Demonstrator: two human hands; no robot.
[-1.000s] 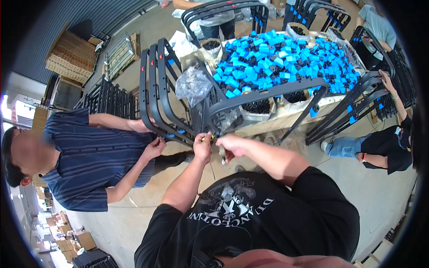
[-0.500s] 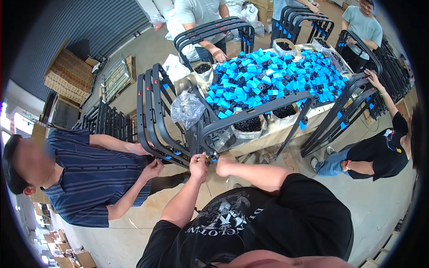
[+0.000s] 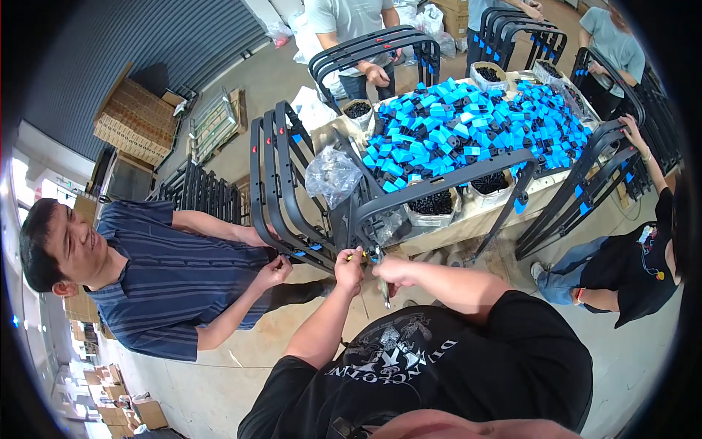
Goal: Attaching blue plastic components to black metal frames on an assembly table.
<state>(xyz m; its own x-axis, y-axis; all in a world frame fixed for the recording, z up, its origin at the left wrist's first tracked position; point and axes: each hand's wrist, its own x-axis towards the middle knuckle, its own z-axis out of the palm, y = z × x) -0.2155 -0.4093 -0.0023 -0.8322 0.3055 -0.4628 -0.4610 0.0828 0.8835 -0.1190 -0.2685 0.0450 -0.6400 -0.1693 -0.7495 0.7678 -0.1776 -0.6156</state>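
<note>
A bent black tube frame (image 3: 453, 179) stands before me against the near side of the table, with a blue end piece (image 3: 520, 205) on its right leg. At the lower end of its left leg, my left hand (image 3: 349, 271) is closed around a small yellow-handled tool (image 3: 353, 256), mostly covered by the fingers. Just right of it, my right hand (image 3: 395, 271) is closed on a metal hand tool (image 3: 385, 294) that points down. Its exact kind is not clear. The spot between my hands is too small to make out.
A table (image 3: 439, 235) bears a heap of blue and black plastic pieces (image 3: 468, 121) and boxes of small black parts (image 3: 433, 205). A plastic bag (image 3: 333, 175) hangs near its left corner. A co-worker in a striped shirt (image 3: 197, 274) handles black frames (image 3: 281, 175) at left; other people work around the table.
My right hand has turned near the frame's leg, and the metal tool now shows below it. My left hand stays at the leg. The whole view has shifted, moving the scene right.
</note>
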